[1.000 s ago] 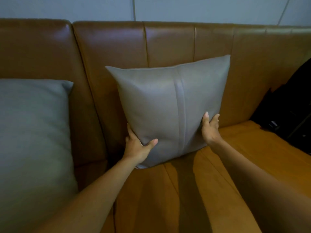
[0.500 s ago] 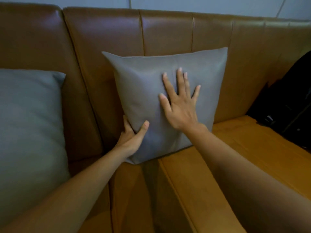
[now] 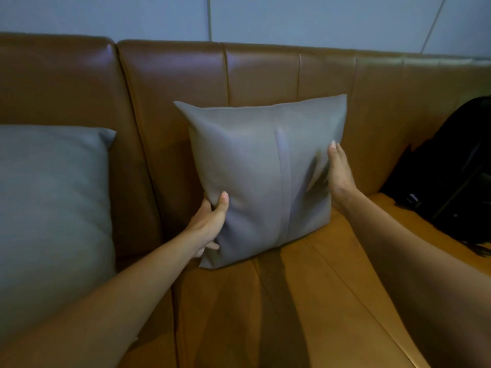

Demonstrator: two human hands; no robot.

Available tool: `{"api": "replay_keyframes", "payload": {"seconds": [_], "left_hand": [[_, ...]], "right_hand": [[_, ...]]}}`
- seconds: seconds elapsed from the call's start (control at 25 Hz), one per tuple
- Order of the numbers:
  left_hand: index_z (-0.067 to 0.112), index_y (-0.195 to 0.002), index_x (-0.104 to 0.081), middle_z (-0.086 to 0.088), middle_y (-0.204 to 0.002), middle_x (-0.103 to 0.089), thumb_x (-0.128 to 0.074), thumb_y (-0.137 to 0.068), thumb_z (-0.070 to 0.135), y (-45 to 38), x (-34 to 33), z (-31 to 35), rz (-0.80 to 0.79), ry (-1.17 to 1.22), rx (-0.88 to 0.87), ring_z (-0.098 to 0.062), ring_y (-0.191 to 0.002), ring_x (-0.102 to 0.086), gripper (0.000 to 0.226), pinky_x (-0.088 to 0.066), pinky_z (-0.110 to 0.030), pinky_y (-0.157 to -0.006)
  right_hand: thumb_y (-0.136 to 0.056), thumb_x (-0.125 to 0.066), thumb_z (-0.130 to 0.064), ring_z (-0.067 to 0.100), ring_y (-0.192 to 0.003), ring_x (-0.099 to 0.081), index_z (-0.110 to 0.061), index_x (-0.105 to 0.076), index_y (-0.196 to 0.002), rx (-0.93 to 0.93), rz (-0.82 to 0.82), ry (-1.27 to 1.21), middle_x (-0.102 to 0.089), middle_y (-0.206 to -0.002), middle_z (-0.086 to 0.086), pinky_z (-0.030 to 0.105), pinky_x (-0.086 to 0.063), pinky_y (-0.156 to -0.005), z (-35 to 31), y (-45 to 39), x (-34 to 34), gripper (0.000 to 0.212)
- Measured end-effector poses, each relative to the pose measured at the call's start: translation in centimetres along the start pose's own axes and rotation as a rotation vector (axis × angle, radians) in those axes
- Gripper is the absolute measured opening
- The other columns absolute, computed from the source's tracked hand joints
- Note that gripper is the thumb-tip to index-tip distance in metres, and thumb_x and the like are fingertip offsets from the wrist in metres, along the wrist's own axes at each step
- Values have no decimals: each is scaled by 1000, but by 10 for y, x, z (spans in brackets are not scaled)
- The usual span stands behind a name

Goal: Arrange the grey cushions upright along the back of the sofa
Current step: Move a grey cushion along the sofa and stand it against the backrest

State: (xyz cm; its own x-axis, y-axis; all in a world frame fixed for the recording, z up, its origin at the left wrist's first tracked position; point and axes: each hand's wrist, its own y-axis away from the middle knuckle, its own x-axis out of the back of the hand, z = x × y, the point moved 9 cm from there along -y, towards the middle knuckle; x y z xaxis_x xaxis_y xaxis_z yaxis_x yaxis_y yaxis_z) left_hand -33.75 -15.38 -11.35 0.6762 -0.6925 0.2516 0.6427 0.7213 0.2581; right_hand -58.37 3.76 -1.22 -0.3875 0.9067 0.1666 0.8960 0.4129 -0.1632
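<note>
A square grey cushion (image 3: pixel 260 176) with a vertical seam stands upright against the brown leather sofa back (image 3: pixel 265 73), resting on the seat. My left hand (image 3: pixel 211 221) grips its lower left edge, thumb on the front and fingers behind. My right hand (image 3: pixel 338 171) presses flat against its right edge, denting the cover. A second, larger grey cushion (image 3: pixel 50 213) leans upright against the sofa back at the far left, cut off by the frame edge.
The tan sofa seat (image 3: pixel 332 288) stretches toward me under both arms. A black bag (image 3: pixel 449 176) lies on the seat at the right, against the backrest. A pale panelled wall (image 3: pixel 292 19) rises behind the sofa.
My right hand left the cushion's front face and moved to its right edge. My left hand kept its hold on the lower left edge. The camera tilted up a little.
</note>
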Motion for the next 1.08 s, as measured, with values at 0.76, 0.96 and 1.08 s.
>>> {"api": "replay_keyframes", "payload": {"seconds": [0.76,0.96,1.08], "left_hand": [[19,-159,12,-5,-169,-5,-33,-97,63,39,-10,-3,-209,-566,-199,-29,-155,-10,89,-17,-42,-124],[10,-152,-36,-4,-158,-36,-46,-104,16,56,11,-47,-286,-805,-121,-24,-146,-33,49,-27,-16,-114],[12,-159,-13,-7,-165,-20,-40,-105,20,64,58,-49,-202,-908,-50,-28,-149,-29,61,-29,-26,-116]], "right_hand": [[-104,-27,-50,41,-152,-12,-19,8,-159,-357,-89,210,0,-168,19,49,-18,-119,88,136,-91,73],[-102,-35,-43,40,-154,7,-23,8,-159,-4,-212,441,20,-165,21,50,-5,-122,5,200,-193,74],[-98,-31,-44,34,-155,7,-26,-6,-160,635,-51,812,7,-168,16,56,2,-122,-72,176,-196,69]]}}
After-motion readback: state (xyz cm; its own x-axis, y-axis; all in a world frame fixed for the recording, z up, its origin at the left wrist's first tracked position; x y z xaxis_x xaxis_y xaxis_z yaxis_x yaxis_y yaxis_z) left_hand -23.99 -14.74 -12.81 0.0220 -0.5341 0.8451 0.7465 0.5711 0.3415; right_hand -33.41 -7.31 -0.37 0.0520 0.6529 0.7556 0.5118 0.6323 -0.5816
